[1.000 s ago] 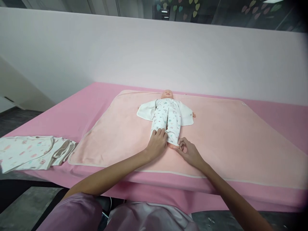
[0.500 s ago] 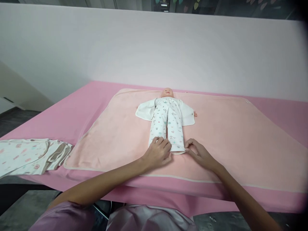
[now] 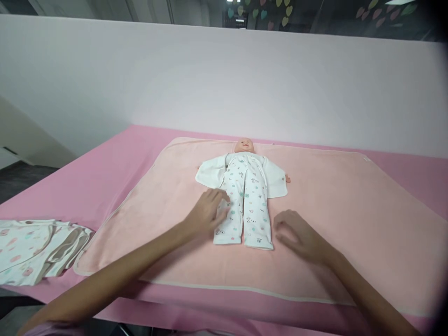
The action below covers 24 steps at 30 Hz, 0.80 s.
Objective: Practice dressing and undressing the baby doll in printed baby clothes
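Observation:
A baby doll lies face up, dressed in a white top with wide sleeves. Patterned baby trousers cover its front from the chest down, with both legs laid straight and the doll's feet hidden. Over the trouser leg on the left hovers my left hand, fingers apart and curved, holding nothing. My right hand is just beside the other trouser leg, thumb and fingers apart, also holding nothing.
Under the doll is a peach blanket with a pale edge, spread on a pink-covered table. Folded patterned baby clothes lie at the left edge. A white partition stands behind the table.
Both hands have let go of the trouser hem; my left hand has moved up and left, my right hand slightly right. The trouser legs now lie flat. The view has tilted up.

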Each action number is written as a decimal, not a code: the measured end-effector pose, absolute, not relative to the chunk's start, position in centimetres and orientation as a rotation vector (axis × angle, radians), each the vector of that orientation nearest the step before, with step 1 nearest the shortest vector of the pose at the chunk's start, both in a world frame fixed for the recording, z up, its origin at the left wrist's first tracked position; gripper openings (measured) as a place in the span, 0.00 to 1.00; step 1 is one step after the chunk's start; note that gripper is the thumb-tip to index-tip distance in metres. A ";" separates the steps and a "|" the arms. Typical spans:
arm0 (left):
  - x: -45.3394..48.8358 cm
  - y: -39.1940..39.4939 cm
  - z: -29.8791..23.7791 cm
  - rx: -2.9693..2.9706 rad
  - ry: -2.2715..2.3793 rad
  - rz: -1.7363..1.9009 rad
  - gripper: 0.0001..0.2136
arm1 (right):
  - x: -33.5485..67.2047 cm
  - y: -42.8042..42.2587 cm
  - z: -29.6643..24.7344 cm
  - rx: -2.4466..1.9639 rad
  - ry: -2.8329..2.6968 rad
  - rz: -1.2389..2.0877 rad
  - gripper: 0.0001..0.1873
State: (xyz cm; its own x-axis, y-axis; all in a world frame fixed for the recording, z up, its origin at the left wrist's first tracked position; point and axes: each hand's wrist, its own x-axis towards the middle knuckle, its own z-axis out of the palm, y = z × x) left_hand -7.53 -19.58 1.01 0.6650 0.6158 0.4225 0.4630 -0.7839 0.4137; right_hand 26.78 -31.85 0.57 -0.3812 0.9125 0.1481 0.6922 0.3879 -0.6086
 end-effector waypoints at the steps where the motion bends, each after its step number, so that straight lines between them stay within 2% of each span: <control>1: -7.5 -16.9 1.3 2.606 0.900 0.836 0.10 | 27.4 -29.9 0.9 -1.401 -2.133 0.598 0.08; 4: -6.4 -8.1 2.2 2.618 0.906 0.830 0.11 | 29.2 -22.1 1.1 -1.465 -2.002 0.402 0.14; 6: -5.3 -2.9 2.7 2.580 0.912 0.687 0.12 | 30.1 -16.4 0.8 -1.501 -1.992 0.322 0.16; 10: -3.9 3.3 3.8 2.432 0.858 0.297 0.20 | 31.4 -8.1 0.2 -1.554 -2.026 0.419 0.17; 15: -3.6 6.2 3.4 2.311 0.799 0.183 0.28 | 32.4 -5.3 -0.3 -1.482 -2.004 0.666 0.24; 17: -3.5 7.1 2.6 2.279 0.747 0.180 0.28 | 32.6 -5.1 -0.4 -1.514 -2.015 0.740 0.21; 20: -3.3 7.9 1.6 2.273 0.708 0.159 0.27 | 32.7 -4.7 -0.5 -1.574 -2.021 0.822 0.16; 24: -3.4 8.1 1.0 2.264 0.699 0.204 0.20 | 32.9 -4.2 -1.1 -1.485 -1.983 0.851 0.16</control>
